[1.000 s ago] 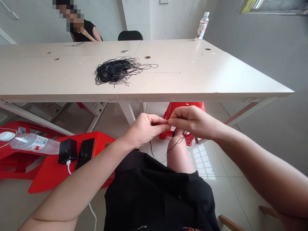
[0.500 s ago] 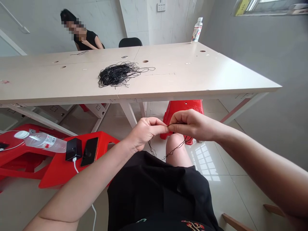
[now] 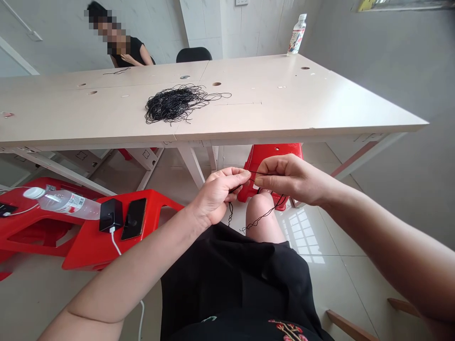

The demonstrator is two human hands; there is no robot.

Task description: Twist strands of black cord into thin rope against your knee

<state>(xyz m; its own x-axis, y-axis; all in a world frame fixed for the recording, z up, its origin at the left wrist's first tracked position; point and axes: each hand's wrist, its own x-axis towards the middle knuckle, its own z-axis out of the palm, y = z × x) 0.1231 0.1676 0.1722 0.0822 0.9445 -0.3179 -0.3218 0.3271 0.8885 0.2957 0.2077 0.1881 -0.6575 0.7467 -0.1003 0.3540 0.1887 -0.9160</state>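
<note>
Thin black cord [image 3: 263, 218] runs between my two hands and dangles in loose strands over my knee. My left hand [image 3: 222, 192] pinches the cord between thumb and forefinger, with more strands hanging below its palm. Close by on the right, my right hand [image 3: 287, 179] is closed on the same cord, thumb pressed to the curled fingers. A short stretch of cord shows in the small gap between the fingertips. On the table lies a tangled heap of black cord [image 3: 174, 104], apart from both hands.
A pale table [image 3: 284, 113] spans the front. Red stools [image 3: 85, 246] at the left carry a plastic bottle [image 3: 67, 202], a black power adapter [image 3: 111, 215] and a phone [image 3: 134, 219]. Another red stool [image 3: 277, 154] stands beneath the table. A person [image 3: 137, 52] sits across it.
My hands have drawn slightly apart, the right one moving right, opening a gap with cord across it. The camera view has tilted down a little.
</note>
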